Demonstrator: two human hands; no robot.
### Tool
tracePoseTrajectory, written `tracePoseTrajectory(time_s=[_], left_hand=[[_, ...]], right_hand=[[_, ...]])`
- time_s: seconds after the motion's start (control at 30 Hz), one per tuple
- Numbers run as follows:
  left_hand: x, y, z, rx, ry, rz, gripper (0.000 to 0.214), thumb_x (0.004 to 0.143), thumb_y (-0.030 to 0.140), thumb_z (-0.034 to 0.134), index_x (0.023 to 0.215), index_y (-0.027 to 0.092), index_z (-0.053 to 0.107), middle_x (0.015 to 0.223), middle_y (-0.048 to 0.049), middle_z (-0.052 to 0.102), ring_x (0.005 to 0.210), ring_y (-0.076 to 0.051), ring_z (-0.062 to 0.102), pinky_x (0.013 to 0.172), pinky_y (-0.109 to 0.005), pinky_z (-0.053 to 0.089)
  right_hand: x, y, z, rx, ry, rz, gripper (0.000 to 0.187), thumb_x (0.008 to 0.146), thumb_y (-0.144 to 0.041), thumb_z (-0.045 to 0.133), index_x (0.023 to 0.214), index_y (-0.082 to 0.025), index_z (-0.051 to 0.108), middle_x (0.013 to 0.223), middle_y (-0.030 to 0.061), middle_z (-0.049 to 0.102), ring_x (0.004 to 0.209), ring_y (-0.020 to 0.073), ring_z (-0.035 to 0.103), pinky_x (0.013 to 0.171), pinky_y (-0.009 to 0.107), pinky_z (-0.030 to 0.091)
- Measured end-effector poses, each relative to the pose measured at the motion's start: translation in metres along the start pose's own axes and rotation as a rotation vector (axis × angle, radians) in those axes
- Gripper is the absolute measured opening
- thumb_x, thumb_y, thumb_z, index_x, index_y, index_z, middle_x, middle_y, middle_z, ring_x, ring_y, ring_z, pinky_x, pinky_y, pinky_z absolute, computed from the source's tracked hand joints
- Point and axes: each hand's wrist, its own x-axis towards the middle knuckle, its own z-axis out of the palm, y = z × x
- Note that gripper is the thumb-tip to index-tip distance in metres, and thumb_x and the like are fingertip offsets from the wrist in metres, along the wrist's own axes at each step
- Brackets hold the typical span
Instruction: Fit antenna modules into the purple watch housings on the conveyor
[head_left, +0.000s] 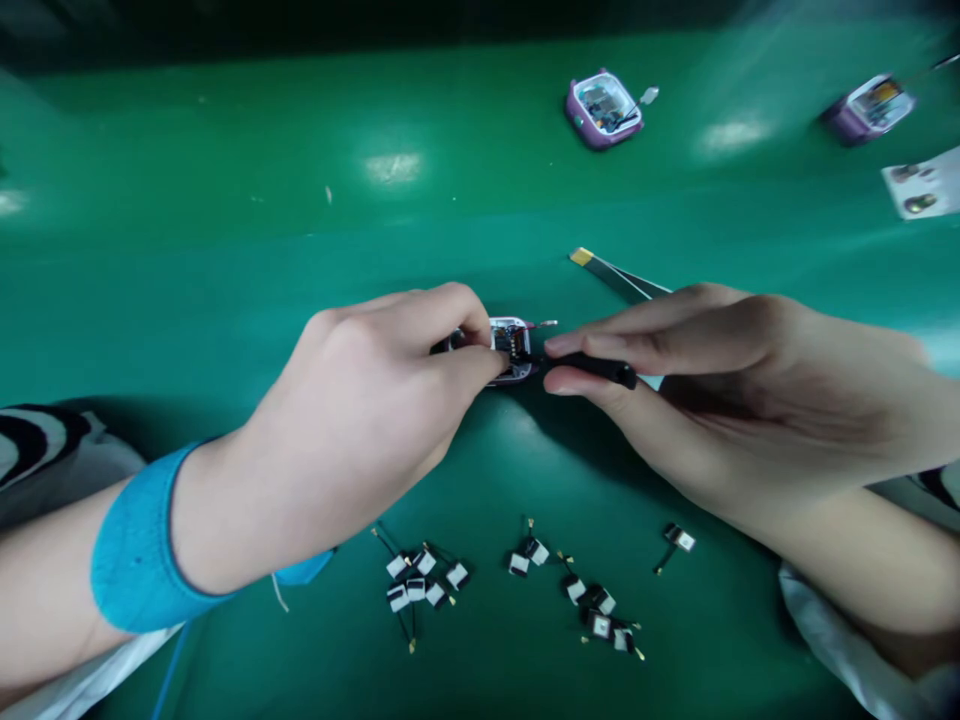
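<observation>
Open purple-rimmed smartwatch casing (516, 373), circuitry (508, 342) exposed, black-handled tool (596, 369) touching its edge

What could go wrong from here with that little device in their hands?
The black-handled tool in the right hand reaches the open device held by the left hand, so a slip could scratch its exposed electronics. The loose wired modules lying nearby could also tangle or get knocked.

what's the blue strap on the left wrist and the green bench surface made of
The blue wrist strap looks like soft knit fabric, with a matte, slightly fuzzy surface. The green bench surface looks like smooth rubber or vinyl matting, semi-gloss, judging by its white glare patches, though the look alone can't settle which.
</observation>
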Motion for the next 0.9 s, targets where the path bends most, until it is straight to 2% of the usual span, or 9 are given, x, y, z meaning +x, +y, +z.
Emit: tracePoseTrajectory(time_s=[0.13,0.23,0.3,0.4,0.57,0.67,0.77,0.9], left_hand=[[0.000,0.000,0.001,0.003,0.001,0.002,0.022,0.081,0.016,0.044,0.074,0.023,0.064,0.077,0.0033,0.063,0.060,-0.009,0.057,0.045,-0.019,0.037],[0.001,0.000,0.002,-0.001,0.007,-0.010,0.020,0.080,0.016,0.046,0.076,0.023,0.064,0.078,0.0028,0.064,0.062,-0.011,0.059,0.045,-0.020,0.039],[0.001,0.001,0.001,-0.012,0.007,-0.013,0.019,0.080,0.017,0.047,0.077,0.022,0.065,0.078,0.0020,0.064,0.062,-0.012,0.060,0.045,-0.021,0.039],[0.001,0.002,0.000,-0.049,-0.001,-0.026,0.017,0.080,0.018,0.049,0.078,0.022,0.065,0.080,0.0013,0.064,0.064,-0.013,0.061,0.049,-0.022,0.042],[0.001,0.004,0.000,-0.098,0.017,-0.042,0.013,0.080,0.017,0.051,0.076,0.020,0.064,0.080,0.0007,0.064,0.066,-0.012,0.060,0.053,-0.022,0.046],[0.002,0.004,0.002,-0.105,0.023,-0.032,0.012,0.080,0.020,0.052,0.077,0.021,0.064,0.080,0.0002,0.063,0.068,-0.013,0.061,0.052,-0.024,0.046],[0.003,0.005,0.004,-0.090,0.020,-0.032,0.011,0.080,0.020,0.053,0.079,0.021,0.064,0.080,0.0007,0.063,0.069,-0.013,0.061,0.054,-0.024,0.046],[0.003,0.007,0.003,-0.072,-0.004,-0.065,0.012,0.082,0.022,0.052,0.081,0.022,0.064,0.082,0.0019,0.063,0.071,-0.012,0.060,0.057,-0.024,0.047]], right_hand=[[-0.005,0.000,-0.002,-0.017,0.154,0.072,0.012,0.068,-0.030,0.066,0.067,-0.020,0.060,0.076,-0.0003,0.068,0.069,0.0112,0.063,0.072,0.023,0.054],[-0.010,0.006,0.003,0.005,0.306,0.031,0.015,0.066,-0.024,0.069,0.073,-0.022,0.056,0.080,-0.0031,0.066,0.083,0.0130,0.061,0.079,0.028,0.052],[-0.012,0.009,0.007,0.015,0.358,-0.014,0.020,0.065,-0.017,0.070,0.074,-0.022,0.053,0.080,-0.0043,0.064,0.089,0.0128,0.059,0.078,0.028,0.052],[-0.009,0.011,0.010,0.062,0.416,-0.091,0.021,0.065,-0.016,0.070,0.069,-0.022,0.049,0.073,-0.0040,0.063,0.081,0.0105,0.061,0.071,0.023,0.053],[-0.004,0.009,0.007,0.073,0.337,0.002,0.021,0.066,-0.021,0.069,0.064,-0.021,0.047,0.074,-0.0003,0.063,0.077,0.0096,0.062,0.068,0.018,0.053],[-0.005,0.007,0.005,0.066,0.343,0.023,0.019,0.066,-0.024,0.069,0.067,-0.020,0.050,0.077,-0.0009,0.064,0.077,0.0092,0.062,0.072,0.018,0.053],[-0.004,0.006,0.003,0.056,0.273,0.142,0.019,0.065,-0.032,0.069,0.069,-0.019,0.056,0.083,0.0002,0.065,0.078,0.0106,0.062,0.077,0.019,0.053],[-0.004,0.006,0.000,-0.034,0.217,0.211,0.022,0.067,-0.043,0.065,0.071,-0.021,0.059,0.089,0.0003,0.066,0.081,0.0131,0.061,0.079,0.023,0.053]])
